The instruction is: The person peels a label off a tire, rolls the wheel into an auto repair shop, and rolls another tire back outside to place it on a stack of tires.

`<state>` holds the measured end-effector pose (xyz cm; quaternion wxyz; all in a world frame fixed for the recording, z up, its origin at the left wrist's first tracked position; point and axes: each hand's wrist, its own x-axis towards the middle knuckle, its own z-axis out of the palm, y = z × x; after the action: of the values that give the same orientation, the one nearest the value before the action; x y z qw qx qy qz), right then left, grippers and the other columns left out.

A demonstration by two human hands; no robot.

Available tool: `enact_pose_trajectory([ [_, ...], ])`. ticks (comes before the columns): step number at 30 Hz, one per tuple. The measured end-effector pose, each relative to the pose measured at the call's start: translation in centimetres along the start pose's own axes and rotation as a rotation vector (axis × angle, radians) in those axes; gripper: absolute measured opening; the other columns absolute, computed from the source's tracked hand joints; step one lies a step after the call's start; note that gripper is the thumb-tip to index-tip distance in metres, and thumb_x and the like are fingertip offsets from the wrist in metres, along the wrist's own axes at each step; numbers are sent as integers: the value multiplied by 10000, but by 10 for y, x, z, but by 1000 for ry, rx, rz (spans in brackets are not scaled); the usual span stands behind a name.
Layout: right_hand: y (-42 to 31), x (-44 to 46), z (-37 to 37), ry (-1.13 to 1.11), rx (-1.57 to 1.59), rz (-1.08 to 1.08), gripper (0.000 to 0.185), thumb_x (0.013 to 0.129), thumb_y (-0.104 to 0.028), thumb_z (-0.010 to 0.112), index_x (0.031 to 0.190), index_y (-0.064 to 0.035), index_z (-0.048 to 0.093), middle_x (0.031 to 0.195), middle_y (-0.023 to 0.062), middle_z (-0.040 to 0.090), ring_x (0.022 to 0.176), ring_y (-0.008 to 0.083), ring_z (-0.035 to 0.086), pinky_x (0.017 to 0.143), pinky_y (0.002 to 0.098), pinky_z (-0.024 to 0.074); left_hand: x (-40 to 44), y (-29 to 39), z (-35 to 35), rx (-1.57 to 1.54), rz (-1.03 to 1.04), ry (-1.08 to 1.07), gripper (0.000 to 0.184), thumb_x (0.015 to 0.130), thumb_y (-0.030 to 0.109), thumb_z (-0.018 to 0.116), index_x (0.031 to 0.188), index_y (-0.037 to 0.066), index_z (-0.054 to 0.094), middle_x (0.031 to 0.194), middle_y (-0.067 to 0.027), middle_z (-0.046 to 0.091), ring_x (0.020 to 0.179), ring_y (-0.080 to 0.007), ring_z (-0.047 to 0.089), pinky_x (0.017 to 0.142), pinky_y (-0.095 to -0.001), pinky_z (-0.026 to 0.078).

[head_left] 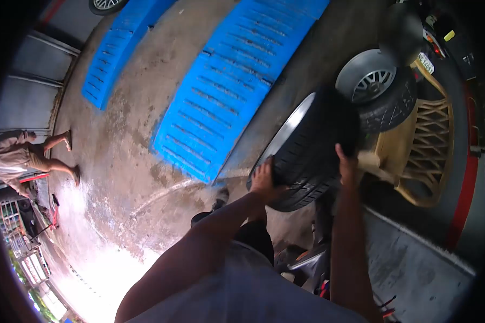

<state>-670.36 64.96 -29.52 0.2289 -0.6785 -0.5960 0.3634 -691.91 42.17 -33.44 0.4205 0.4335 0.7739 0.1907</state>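
A black car wheel [312,156] with a silver rim [290,131] stands tilted in front of me. My left hand [267,183] rests on the near left edge of its tread, fingers spread over the rubber. At the wheel's right side, my right hand [347,166] presses against the tire with the thumb pointing up. Between them both hands hold the wheel; the fingertips of the right are partly hidden behind it. How the wheel meets the floor is not visible.
Blue slotted ramps [215,102] lie on the stained concrete floor [118,156]. Right of my wheel are another tire [388,110], a spoked wheel [367,75] and a rattan bench [427,145]. A person [35,156] is at far left, near a red jack [54,211].
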Motion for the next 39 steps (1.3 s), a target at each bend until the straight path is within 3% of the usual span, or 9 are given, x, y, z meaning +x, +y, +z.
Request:
enact_pose_trajectory([
  [2, -5, 65, 25, 107, 29, -276, 808, 817, -498, 796, 1394, 4, 533, 1368, 179, 599, 1204, 317, 609, 1027, 404, 462, 41, 4, 5, -62, 61, 170, 1344, 637, 499, 893, 1598, 50, 66, 1546, -224, 309, 1434, -424, 309, 1172, -559, 275],
  [7, -47, 178, 29, -60, -145, -101, 961, 812, -636, 723, 1462, 14, 441, 1387, 333, 527, 1282, 488, 518, 1085, 475, 421, 118, 83, -9, -216, 140, 374, 1186, 712, 453, 858, 1563, -2, 168, 1510, -262, 348, 1409, -442, 356, 1156, -487, 344],
  [12, -49, 155, -9, -102, 134, -83, 743, 869, -525, 716, 1375, -4, 557, 1332, 251, 608, 1264, 382, 571, 1056, 442, 441, 238, 198, -51, -193, 31, 455, 1155, 710, 480, 847, 1553, 4, 217, 1520, -217, 381, 1401, -419, 391, 1144, -494, 367],
  [15, 28, 129, 0, -67, -235, -46, 652, 883, -346, 746, 1407, -25, 529, 1330, 193, 627, 1258, 306, 589, 1041, 407, 455, 341, 273, -93, -103, -111, 356, 1110, 732, 549, 809, 1526, -22, 283, 1547, -219, 367, 1414, -390, 398, 1133, -472, 393],
  [17, 31, 130, 1, -328, 337, 3, 747, 847, -260, 794, 1476, -53, 448, 1332, 149, 622, 1240, 256, 595, 1029, 382, 466, 422, 328, -121, -68, -120, 314, 1077, 731, 579, 797, 1501, -15, 333, 1530, -211, 406, 1400, -376, 426, 1114, -462, 416],
  [21, 9, 207, 27, -148, 376, 116, 812, 830, -274, 818, 1504, -82, 407, 1353, 125, 596, 1212, 224, 597, 1001, 377, 483, 562, 391, -143, -94, -30, 218, 1010, 723, 582, 806, 1436, -27, 429, 1431, -239, 522, 1314, -378, 527, 1079, -450, 451],
  [27, -82, 428, 9, 6, 182, 27, 719, 892, -405, 752, 1450, -46, 477, 1294, 157, 628, 1213, 276, 588, 1005, 403, 458, 538, 330, -114, -217, 125, 357, 1059, 758, 583, 789, 1464, -82, 362, 1386, -301, 525, 1270, -450, 533, 1059, -484, 453],
  [32, -167, 537, -3, 140, 10, 4, 711, 802, -417, 817, 1343, -31, 566, 1111, 208, 692, 1076, 372, 660, 922, 463, 487, 558, 280, -81, -295, -60, 224, 1047, 766, 570, 781, 1526, 24, 314, 1442, -284, 459, 1333, -453, 454, 1110, -509, 383],
  [39, -69, 532, 22, -72, 129, 49, 903, 838, -378, 786, 1535, -24, 334, 1281, 283, 589, 1176, 424, 590, 1001, 456, 468, 738, 497, -131, -248, -333, 277, 1064, 738, 717, 715, 1541, 133, 334, 1516, -185, 425, 1426, -426, 341, 1114, -635, 305],
])
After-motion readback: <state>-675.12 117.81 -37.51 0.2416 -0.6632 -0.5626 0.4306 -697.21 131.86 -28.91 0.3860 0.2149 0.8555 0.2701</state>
